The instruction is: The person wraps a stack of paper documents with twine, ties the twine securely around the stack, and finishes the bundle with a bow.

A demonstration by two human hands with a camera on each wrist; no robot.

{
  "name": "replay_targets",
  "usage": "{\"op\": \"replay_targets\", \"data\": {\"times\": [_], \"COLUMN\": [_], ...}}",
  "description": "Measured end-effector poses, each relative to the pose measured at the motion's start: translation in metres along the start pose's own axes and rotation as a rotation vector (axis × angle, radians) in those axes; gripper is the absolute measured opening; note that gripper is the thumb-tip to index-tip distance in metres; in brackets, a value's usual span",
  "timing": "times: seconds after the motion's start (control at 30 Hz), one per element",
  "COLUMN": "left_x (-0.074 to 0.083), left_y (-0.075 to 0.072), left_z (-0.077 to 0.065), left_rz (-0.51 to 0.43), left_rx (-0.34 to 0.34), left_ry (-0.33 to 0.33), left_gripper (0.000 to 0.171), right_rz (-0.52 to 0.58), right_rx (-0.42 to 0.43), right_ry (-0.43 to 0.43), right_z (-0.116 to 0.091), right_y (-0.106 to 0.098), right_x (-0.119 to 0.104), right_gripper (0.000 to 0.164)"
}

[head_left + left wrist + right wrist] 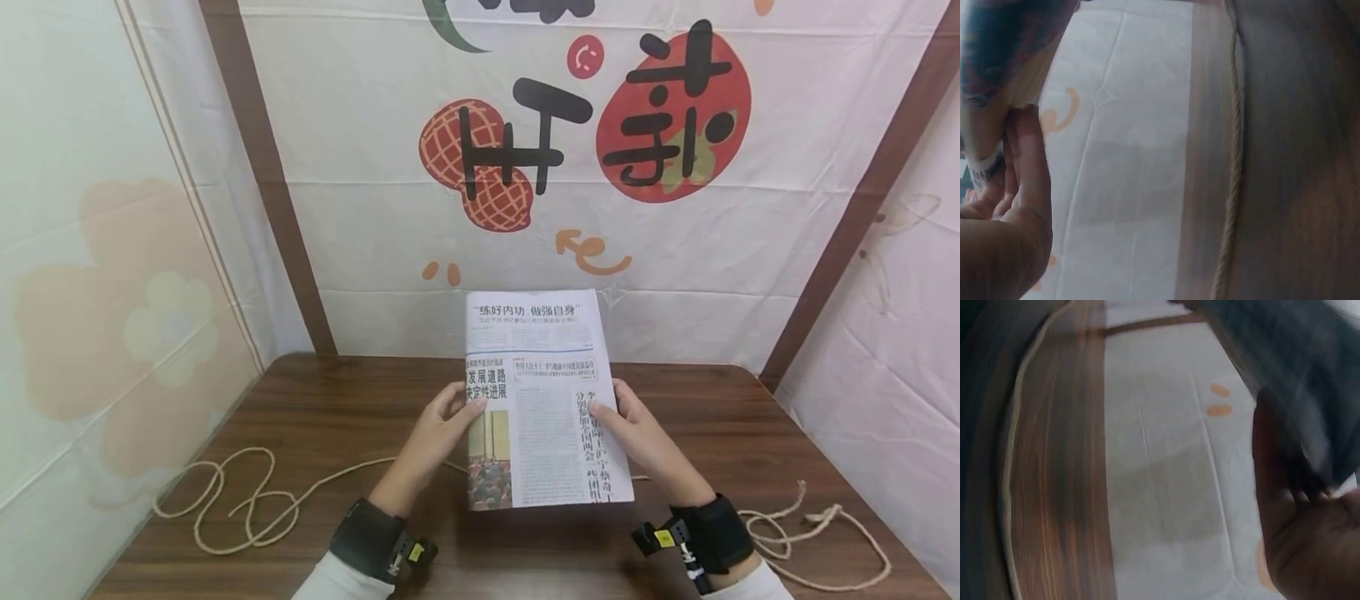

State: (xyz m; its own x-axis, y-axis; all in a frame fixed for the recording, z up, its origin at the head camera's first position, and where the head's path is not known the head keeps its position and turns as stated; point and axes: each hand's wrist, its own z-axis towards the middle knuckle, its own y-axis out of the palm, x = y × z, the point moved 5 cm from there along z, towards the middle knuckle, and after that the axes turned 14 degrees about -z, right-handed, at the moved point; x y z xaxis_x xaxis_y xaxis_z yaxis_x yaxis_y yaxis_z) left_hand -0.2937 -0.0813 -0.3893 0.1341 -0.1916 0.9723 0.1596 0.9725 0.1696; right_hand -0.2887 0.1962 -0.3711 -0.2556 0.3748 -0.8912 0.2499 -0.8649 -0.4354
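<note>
A folded newspaper [551, 433] is held up over the table, its printed front facing the head camera. My left hand [448, 421] grips its left edge, thumb on the front and fingers behind. On the opposite edge my right hand [637, 425] holds it the same way. The left wrist view shows the left hand [1022, 169] with fingers against the back of the newspaper [1010, 56]. In the right wrist view, blurred, the right hand [1304, 519] grips the newspaper's dark underside [1291, 369]. Behind the newspaper a thin rope [337, 473] runs across the table, partly hidden.
The brown wooden table [360, 400] carries loose rope coils [247, 508] on the left and more rope [825, 533] on the right. A white printed cloth [375, 250] hangs behind the table's far edge, with cloth walls at both sides.
</note>
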Motion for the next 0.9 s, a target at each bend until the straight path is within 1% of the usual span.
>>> {"op": "replay_targets", "data": {"times": [0.13, 0.27, 0.37, 0.5, 0.6, 0.77, 0.9], "left_x": [-0.010, -0.017, -0.022, -0.032, -0.039, -0.046, -0.049], "left_y": [-0.004, -0.009, -0.012, -0.014, -0.016, -0.019, -0.020], "left_z": [-0.003, -0.010, -0.015, -0.022, -0.026, -0.029, -0.032], "left_rz": [-0.032, -0.002, 0.020, 0.006, 0.018, 0.060, 0.075], "left_rx": [0.025, 0.025, -0.013, -0.108, -0.157, -0.192, -0.201], "left_ry": [-0.087, -0.144, -0.178, -0.249, -0.299, -0.340, -0.372], "left_gripper": [0.047, 0.049, 0.051, 0.056, 0.062, 0.063, 0.063], "right_rz": [-0.101, -0.157, -0.179, -0.220, -0.231, -0.205, -0.201], "right_rx": [-0.073, -0.139, -0.207, -0.318, -0.382, -0.444, -0.464], "right_ry": [0.011, 0.046, 0.057, 0.051, 0.070, 0.092, 0.091], "right_z": [-0.004, -0.010, -0.015, -0.021, -0.024, -0.027, -0.027], "right_y": [0.003, 0.005, 0.007, 0.012, 0.015, 0.019, 0.022], "right_x": [0.007, 0.016, 0.020, 0.024, 0.028, 0.033, 0.036], "right_gripper": [0.047, 0.046, 0.047, 0.050, 0.053, 0.054, 0.052]}}
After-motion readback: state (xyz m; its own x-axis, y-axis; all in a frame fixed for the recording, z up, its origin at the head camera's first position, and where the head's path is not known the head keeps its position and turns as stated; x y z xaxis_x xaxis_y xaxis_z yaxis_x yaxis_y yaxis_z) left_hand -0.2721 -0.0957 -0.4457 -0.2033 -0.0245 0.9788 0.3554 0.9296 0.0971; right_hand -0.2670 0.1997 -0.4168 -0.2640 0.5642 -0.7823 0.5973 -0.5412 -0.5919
